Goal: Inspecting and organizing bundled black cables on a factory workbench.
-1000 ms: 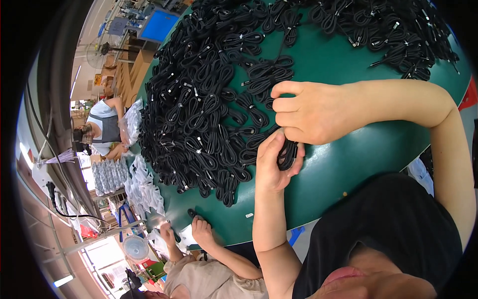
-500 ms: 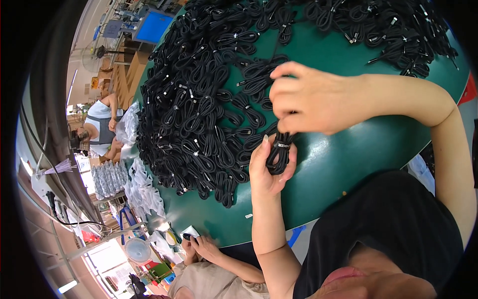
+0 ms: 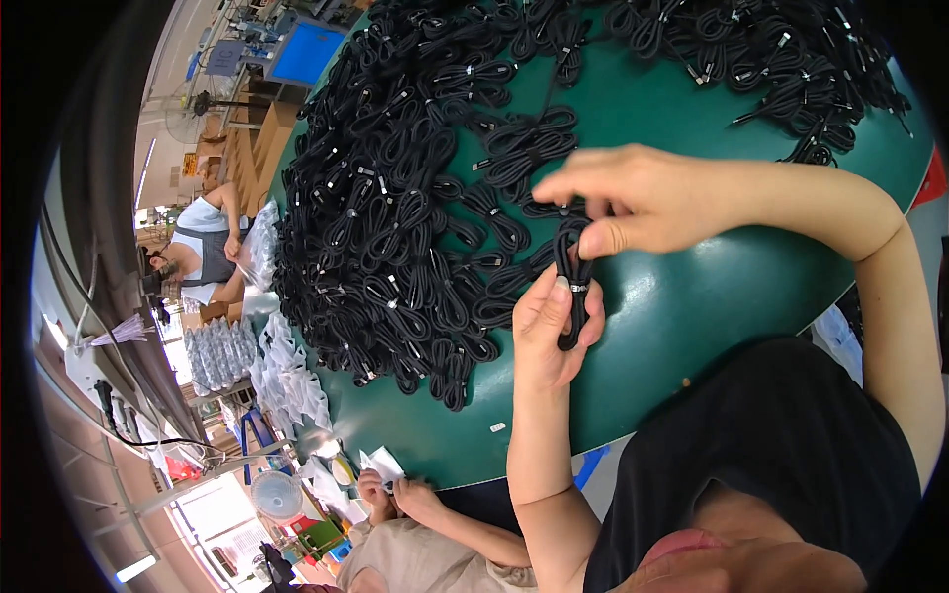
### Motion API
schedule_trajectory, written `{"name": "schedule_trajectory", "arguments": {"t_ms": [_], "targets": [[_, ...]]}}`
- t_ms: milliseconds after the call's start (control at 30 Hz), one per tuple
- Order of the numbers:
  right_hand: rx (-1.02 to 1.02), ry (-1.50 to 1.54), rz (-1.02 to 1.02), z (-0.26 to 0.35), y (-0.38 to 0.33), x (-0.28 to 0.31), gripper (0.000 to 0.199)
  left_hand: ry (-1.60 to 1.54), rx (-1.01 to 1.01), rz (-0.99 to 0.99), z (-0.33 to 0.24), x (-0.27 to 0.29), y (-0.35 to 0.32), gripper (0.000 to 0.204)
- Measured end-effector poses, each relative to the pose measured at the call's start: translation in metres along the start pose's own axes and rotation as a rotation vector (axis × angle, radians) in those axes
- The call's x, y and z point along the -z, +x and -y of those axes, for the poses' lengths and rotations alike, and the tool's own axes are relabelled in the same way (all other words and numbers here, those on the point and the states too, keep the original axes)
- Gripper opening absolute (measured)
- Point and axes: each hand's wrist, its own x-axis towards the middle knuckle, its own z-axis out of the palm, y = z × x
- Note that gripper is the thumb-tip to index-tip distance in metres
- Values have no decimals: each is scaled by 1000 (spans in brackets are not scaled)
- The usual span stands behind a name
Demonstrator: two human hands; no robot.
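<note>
A coiled black cable (image 3: 575,252), bound with a printed strap round its middle, stands nearly upright in my left hand (image 3: 554,331). My left thumb and fingers close round its lower part. My right hand (image 3: 633,203) is at the cable's upper loops, with its fingers spread and apart from the thumb. The right thumb is close against the coil; whether it touches is hard to tell. Just beyond both hands lies a large heap of similar coiled black cables (image 3: 395,227), several with metal plugs showing.
The green table (image 3: 672,306) curves around me. A second cable pile (image 3: 751,59) lies at the far right. At the left are clear plastic bags (image 3: 287,376) and a co-worker (image 3: 208,242). Another person's hands (image 3: 400,494) hold something small and white at the near left edge.
My right hand's fingers have lifted and spread away from the coil. My left hand has shifted slightly right, and more of the cable's upper loops shows.
</note>
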Motion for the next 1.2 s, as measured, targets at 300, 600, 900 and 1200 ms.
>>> {"name": "schedule_trajectory", "arguments": {"t_ms": [300, 600, 900, 1200], "targets": [[-222, 382, -16, -12, -42, -40, 13, 242, 210, 58, 27, -8, -20, 45], [90, -686, -206, -2, -95, -11, 27, 633, -183, -271, -5, 8, -42, 41], [-237, -1201, 44, -35, -146, 47, 41, 1237, -587, -617, -29, 8, -26, 19], [-201, -594, -368, -70, -38, 28, 43, 923, -184, -104, 28, -8, 41, 32]]}}
